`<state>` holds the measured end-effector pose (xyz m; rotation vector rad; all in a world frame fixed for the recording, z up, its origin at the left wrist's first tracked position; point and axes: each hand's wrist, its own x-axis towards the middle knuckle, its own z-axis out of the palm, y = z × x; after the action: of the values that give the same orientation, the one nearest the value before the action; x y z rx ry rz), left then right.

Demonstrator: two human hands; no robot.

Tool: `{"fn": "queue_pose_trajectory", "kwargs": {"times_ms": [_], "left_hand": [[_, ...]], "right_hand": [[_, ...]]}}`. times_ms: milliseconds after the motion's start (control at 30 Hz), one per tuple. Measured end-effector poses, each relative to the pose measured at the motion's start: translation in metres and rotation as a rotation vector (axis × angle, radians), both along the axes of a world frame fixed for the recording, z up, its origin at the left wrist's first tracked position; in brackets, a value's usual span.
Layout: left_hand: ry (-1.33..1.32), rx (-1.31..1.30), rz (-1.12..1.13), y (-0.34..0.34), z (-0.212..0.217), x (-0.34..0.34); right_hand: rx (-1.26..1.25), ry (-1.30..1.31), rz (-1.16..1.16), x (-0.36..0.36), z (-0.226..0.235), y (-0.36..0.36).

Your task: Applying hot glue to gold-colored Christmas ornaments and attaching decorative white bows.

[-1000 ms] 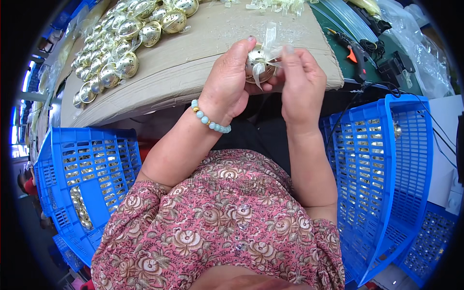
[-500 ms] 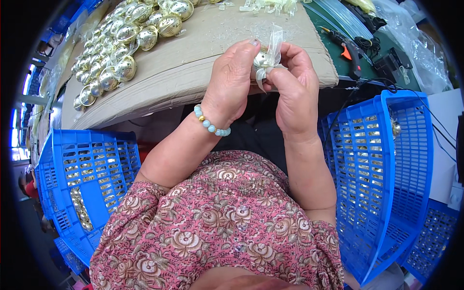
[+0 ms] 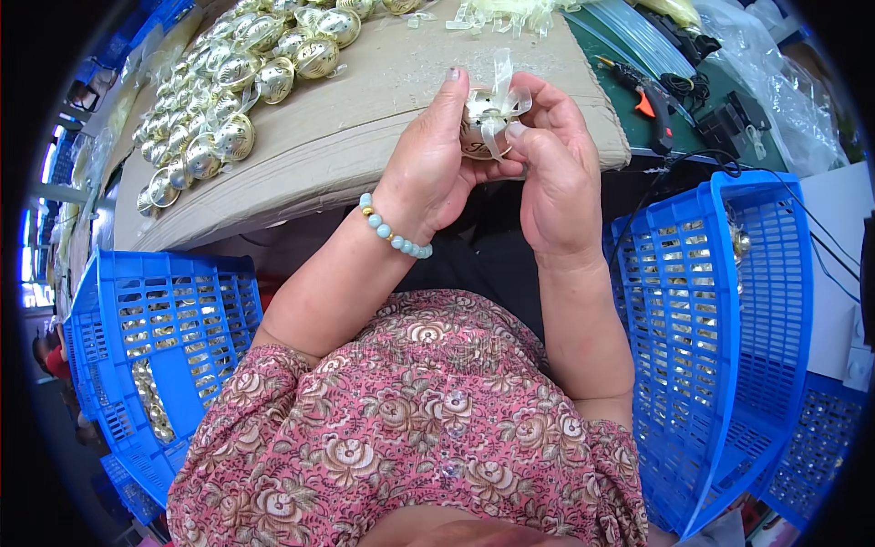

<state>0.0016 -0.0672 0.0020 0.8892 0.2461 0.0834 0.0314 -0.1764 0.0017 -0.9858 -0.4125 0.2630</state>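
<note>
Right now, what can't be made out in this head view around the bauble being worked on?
- Gold bauble: mostly covered by the left hand and right hand.
- Sheer ribbon: whether tied, too small.
- Glue gun: its cord end, cut by the table edge.
- Right blue crate: contents hidden behind mesh.

Surface (image 3: pixel 365 137) covered in brown cardboard, cluster of shiny gold ornaments (image 3: pixel 228 82) at its left end, pale ribbon pieces (image 3: pixel 510 14) at far edge, green mat (image 3: pixel 720 82) at right carrying glue gun (image 3: pixel 649 96), black cable (image 3: pixel 679 87), clear plastic bags (image 3: pixel 775 73)
</note>
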Motion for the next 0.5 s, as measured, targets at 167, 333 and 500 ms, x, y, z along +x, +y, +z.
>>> {"fn": "queue_pose_trajectory", "kwargs": {"times_ms": [167,333,500], "left_hand": [[-0.009,0.101,0.003,0.001,0.000,-0.001],[-0.106,0.191,0.041,0.002,-0.012,0.001],[-0.015,0.096,-0.022,0.009,0.001,-0.004]], "right_hand": [[-0.025,0.017,-0.011,0.001,-0.001,0.004],[-0.091,0.037,-0.057,-0.006,0.002,0.012],[0.055,0.054,0.109,0.004,-0.007,0.005]]}}
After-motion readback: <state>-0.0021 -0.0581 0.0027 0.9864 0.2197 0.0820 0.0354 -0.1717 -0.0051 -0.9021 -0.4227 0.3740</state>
